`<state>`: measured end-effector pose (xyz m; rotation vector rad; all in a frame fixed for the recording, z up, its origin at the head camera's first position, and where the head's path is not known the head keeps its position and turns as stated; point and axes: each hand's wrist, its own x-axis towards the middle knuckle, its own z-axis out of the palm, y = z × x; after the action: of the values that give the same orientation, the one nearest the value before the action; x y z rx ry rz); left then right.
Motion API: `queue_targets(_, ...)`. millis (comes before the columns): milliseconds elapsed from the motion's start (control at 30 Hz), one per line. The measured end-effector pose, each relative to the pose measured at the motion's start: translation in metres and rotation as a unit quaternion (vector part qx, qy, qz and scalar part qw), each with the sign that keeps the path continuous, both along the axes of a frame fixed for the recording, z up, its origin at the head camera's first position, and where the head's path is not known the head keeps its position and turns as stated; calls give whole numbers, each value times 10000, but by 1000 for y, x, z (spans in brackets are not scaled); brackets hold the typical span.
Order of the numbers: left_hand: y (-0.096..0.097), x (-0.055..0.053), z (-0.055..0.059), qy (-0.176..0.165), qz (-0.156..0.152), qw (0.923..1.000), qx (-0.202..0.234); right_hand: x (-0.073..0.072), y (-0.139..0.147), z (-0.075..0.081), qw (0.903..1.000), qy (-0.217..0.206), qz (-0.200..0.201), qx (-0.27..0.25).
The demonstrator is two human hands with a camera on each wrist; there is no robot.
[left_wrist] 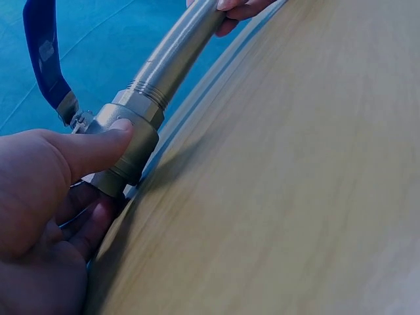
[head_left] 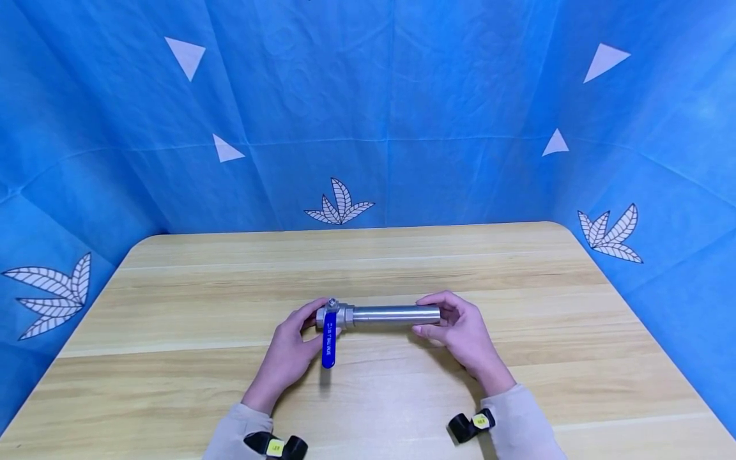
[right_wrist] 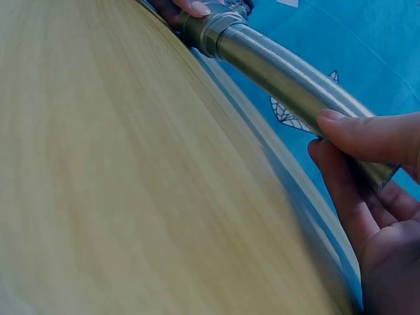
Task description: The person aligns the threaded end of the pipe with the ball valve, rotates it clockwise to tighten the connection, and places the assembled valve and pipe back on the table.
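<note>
A metal ball valve (head_left: 346, 315) with a blue lever handle (head_left: 329, 342) is joined to a smooth steel pipe (head_left: 397, 314), which extends to the right. My left hand (head_left: 292, 350) grips the valve body, its thumb on the near side and fingers curled behind and beneath. In the left wrist view, the pipe's threads (left_wrist: 149, 92) show where it enters the valve. With thumb and fingers, my right hand (head_left: 462, 332) holds the pipe's free end; in the right wrist view the thumb (right_wrist: 367, 136) lies along the pipe. The assembly is roughly level, close above the table.
The light wooden table (head_left: 201, 383) spreads around both hands. A blue cloth (head_left: 460, 96) with white triangles and leaf prints hangs behind and at the sides. Black devices on straps (head_left: 468, 427) are worn at both wrists.
</note>
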<state>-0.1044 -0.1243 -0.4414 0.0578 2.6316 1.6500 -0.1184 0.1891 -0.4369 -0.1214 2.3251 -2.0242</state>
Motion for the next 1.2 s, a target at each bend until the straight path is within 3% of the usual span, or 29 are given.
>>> queue_targets(300, 0, 0, 0, -42, 16, 10000, -38, 1, -1, 2, 9993, -291, -178, 118)
queue_targets(700, 0, 0, 1, -100, 29, 9999, 7, 0, -2, 1, 9985, -541, -16, -52)
queue_targets(1200, 0, -1, -1, -9, 31, 10000, -17, -2, -6, 0, 9966, -789, -24, 251)
